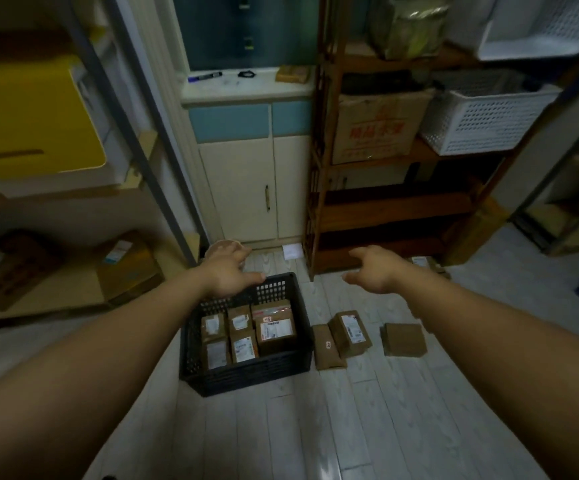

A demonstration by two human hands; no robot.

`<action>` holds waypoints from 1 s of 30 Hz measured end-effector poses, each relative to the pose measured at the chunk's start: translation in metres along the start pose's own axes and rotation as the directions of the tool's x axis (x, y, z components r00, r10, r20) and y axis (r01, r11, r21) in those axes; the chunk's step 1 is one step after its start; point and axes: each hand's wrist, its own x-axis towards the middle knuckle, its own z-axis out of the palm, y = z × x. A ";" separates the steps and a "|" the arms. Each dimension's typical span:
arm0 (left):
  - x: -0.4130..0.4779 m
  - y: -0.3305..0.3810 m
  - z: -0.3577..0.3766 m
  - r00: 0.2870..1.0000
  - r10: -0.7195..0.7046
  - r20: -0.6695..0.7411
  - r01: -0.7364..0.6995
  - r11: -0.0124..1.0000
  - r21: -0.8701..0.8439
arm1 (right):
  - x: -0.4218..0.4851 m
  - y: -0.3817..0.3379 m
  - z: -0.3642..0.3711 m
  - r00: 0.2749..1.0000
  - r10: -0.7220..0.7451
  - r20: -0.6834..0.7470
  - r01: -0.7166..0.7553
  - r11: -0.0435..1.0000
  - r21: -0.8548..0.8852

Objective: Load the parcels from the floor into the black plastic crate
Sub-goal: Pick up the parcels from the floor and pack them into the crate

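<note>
Brown parcels: five in the black crate [246, 375], three on the floor [367, 410].

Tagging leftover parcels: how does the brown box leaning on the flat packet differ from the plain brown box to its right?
The labelled brown cardboard box shows a white shipping label on top; the plain brown cardboard box shows none. The labelled one is tilted, resting partly on the flat brown packet; the plain one lies flat and apart. The labelled one sits nearer the black plastic crate. Both are small, brown and still on the floor.
</note>
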 end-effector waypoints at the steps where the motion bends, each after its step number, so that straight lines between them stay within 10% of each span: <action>1: 0.000 0.018 0.001 1.000 0.026 0.005 -0.026 1.000 0.000 | -0.006 0.012 -0.005 1.000 0.016 -0.018 -0.015 1.000 0.008; 15: 0.026 0.365 0.095 0.918 0.343 0.199 -0.345 0.938 -0.025 | -0.099 0.367 -0.065 0.913 0.407 -0.034 -0.400 0.907 0.131; 30: 0.178 0.442 0.131 0.930 0.227 0.289 -0.230 0.973 -0.023 | 0.048 0.473 -0.100 0.949 0.296 0.111 -0.304 0.950 0.068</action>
